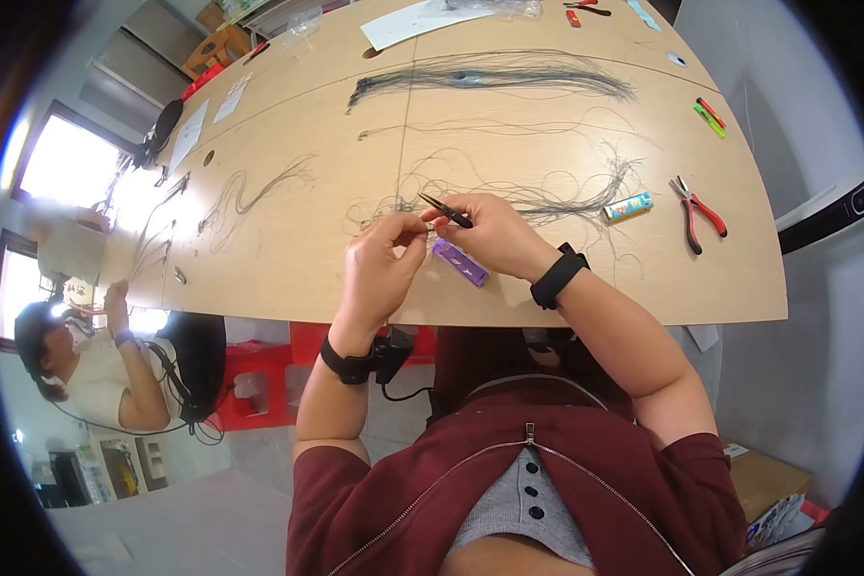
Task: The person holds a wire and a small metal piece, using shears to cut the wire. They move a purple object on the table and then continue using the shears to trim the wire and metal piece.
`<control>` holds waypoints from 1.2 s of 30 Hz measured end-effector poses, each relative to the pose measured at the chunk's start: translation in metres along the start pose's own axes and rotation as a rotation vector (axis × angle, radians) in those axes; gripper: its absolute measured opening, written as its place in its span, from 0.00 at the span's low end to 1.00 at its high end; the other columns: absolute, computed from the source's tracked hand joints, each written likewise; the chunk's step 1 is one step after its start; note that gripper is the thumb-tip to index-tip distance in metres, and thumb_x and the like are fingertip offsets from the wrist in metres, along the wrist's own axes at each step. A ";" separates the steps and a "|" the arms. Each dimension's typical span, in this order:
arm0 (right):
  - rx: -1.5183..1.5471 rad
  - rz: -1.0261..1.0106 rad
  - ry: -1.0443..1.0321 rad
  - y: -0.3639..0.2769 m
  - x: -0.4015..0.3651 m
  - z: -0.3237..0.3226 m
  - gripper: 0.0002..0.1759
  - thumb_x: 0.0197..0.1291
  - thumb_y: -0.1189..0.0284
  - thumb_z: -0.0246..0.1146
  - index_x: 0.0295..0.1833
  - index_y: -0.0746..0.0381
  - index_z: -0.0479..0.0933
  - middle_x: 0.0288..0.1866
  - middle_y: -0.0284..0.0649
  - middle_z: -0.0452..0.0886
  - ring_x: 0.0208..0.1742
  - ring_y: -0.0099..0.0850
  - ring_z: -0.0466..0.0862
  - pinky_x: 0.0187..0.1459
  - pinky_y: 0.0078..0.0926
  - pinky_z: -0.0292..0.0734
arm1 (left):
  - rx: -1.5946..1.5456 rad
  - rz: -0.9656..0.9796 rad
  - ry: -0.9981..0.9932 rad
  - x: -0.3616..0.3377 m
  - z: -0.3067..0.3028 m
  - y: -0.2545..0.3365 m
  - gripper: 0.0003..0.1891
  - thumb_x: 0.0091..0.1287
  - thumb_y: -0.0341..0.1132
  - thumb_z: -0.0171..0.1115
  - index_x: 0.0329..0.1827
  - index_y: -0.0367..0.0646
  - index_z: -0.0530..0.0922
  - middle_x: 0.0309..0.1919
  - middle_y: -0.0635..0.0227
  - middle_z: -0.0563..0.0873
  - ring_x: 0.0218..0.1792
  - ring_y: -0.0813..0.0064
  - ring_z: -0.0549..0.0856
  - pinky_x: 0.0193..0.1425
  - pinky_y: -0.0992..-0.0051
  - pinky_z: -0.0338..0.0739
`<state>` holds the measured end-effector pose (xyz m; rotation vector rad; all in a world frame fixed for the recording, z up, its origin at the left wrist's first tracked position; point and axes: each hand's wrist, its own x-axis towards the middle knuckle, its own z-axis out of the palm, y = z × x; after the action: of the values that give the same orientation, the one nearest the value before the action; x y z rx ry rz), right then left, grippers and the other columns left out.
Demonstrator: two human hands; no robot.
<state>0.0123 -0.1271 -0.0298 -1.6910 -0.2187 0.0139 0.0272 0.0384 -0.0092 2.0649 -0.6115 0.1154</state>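
Held: snips point(445, 210), black, gripped in our right hand point(494, 235), tips pointing left. Piece point(431, 233), too small to identify, pinched by our left hand point(386, 261); both hands meet above the table point(288, 240) near its front edge. Purple case point(460, 263) just beneath. Pliers point(698, 213) well right. Wires point(494, 75) beyond.

The desk point(288, 259) is pale tan with a faint wood grain. The loose strands point(494, 77) spread over it are dark grey to black. At the centre of the frame the snips point(444, 210) are black, and the little box point(459, 263) just below them is purple. At right, the pliers point(698, 213) have red handles, and the tube point(629, 206) beside them is light blue with a colourful print. Both wristbands point(557, 276) are black. The jacket point(595, 470) is maroon, and the shirt point(499, 523) is grey with dark buttons.
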 end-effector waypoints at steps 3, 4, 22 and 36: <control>-0.022 0.011 -0.007 0.001 0.001 0.002 0.10 0.57 0.73 0.59 0.42 0.67 0.77 0.35 0.41 0.80 0.37 0.25 0.78 0.40 0.21 0.72 | -0.007 -0.007 -0.022 -0.001 0.000 -0.003 0.04 0.56 0.25 0.59 0.34 0.35 0.78 0.27 0.68 0.83 0.31 0.82 0.82 0.38 0.81 0.75; -0.043 0.015 -0.015 0.002 0.002 0.001 0.09 0.58 0.74 0.59 0.42 0.68 0.77 0.34 0.37 0.80 0.36 0.20 0.75 0.39 0.19 0.71 | -0.011 -0.008 -0.024 -0.002 0.000 -0.003 0.04 0.56 0.25 0.59 0.34 0.35 0.78 0.27 0.68 0.83 0.31 0.82 0.82 0.38 0.81 0.75; -0.112 0.033 0.017 -0.008 -0.002 0.003 0.06 0.57 0.75 0.58 0.38 0.67 0.74 0.30 0.34 0.77 0.33 0.19 0.72 0.36 0.19 0.69 | -0.093 -0.104 -0.028 -0.002 -0.004 -0.004 0.04 0.57 0.26 0.60 0.34 0.36 0.78 0.25 0.71 0.82 0.28 0.86 0.79 0.34 0.84 0.73; 0.221 0.191 0.111 -0.019 -0.005 -0.004 0.05 0.56 0.76 0.59 0.37 0.66 0.76 0.31 0.35 0.79 0.34 0.20 0.76 0.38 0.19 0.71 | 0.166 0.110 0.208 0.007 -0.020 -0.024 0.07 0.57 0.29 0.62 0.37 0.37 0.80 0.34 0.62 0.82 0.32 0.75 0.80 0.35 0.78 0.75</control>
<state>0.0051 -0.1293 -0.0109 -1.4817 0.0281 0.0831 0.0476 0.0631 -0.0148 2.1426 -0.6030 0.4528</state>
